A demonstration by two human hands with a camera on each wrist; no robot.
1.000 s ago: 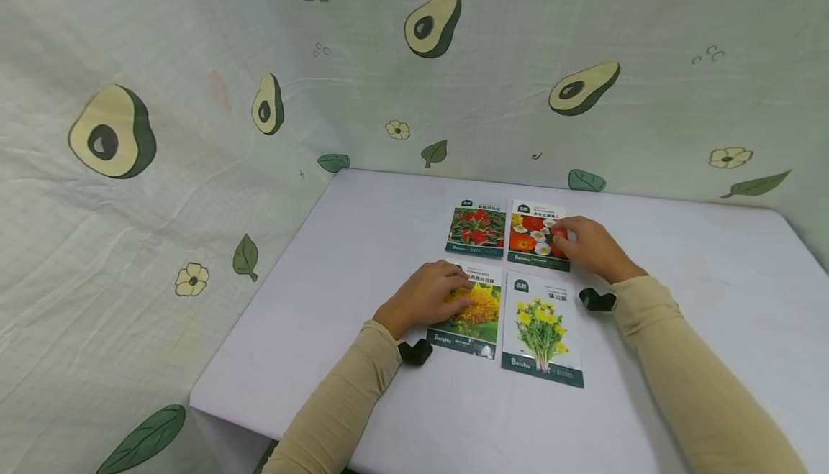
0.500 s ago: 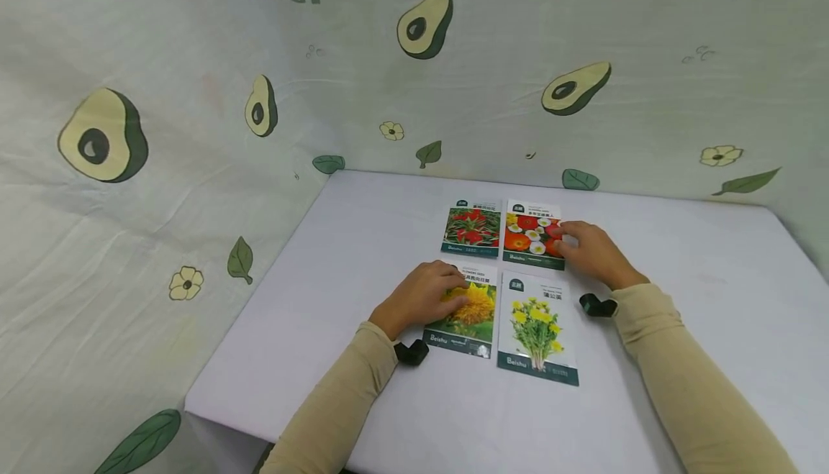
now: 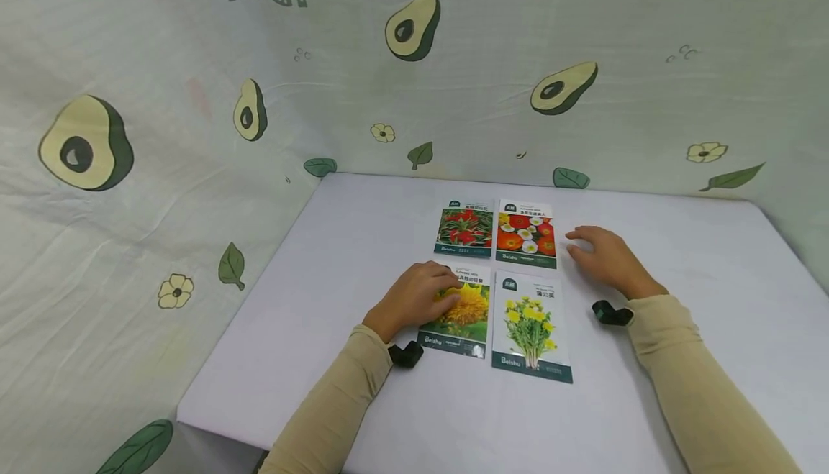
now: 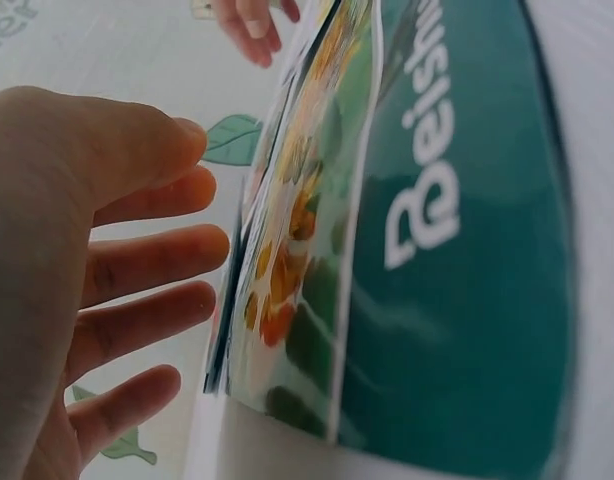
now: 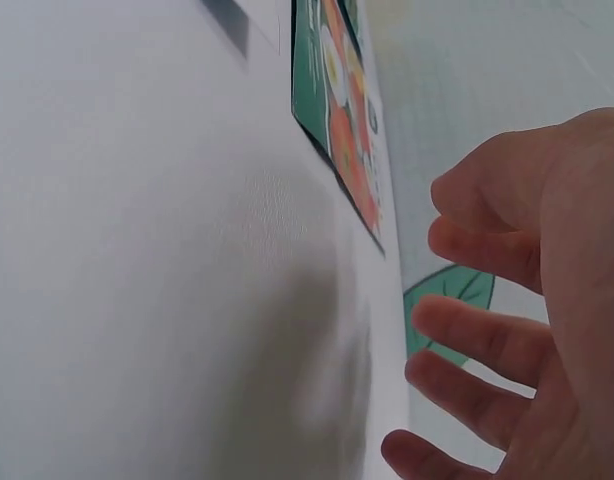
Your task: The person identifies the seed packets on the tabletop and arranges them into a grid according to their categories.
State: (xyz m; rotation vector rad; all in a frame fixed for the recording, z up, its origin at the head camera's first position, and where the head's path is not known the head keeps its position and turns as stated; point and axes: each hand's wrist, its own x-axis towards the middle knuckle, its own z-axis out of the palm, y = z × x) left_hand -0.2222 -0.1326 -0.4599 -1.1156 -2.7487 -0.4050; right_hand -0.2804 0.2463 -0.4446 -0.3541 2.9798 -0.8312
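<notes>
Four flat seed packets would be a loose pair of rows: at the back lie a red-flower seed packet (image 3: 464,229) and a poppy seed packet (image 3: 526,235). In front of them are a sunflower seed packet (image 3: 471,308) and a seed packet with a yellow bouquet (image 3: 531,326). My left hand (image 3: 414,298) lies over the left side of the sunflower packet, covering part of it. Its fingers are spread in the left wrist view and hold nothing. To the right of the poppy packet, my right hand (image 3: 605,258) hovers with relaxed, parted fingers, a gap between them and the packet.
The packets lie on a white-covered table (image 3: 311,301). Behind and left of it hangs a pale cloth (image 3: 479,85) printed with avocados and leaves. Each wrist carries a small black camera, the left one (image 3: 406,354) low near the sunflower packet.
My right hand has let go of contact with the poppy packet's right edge and moved right, away from it. The left hand stays over the sunflower packet. The head view has shifted slightly.
</notes>
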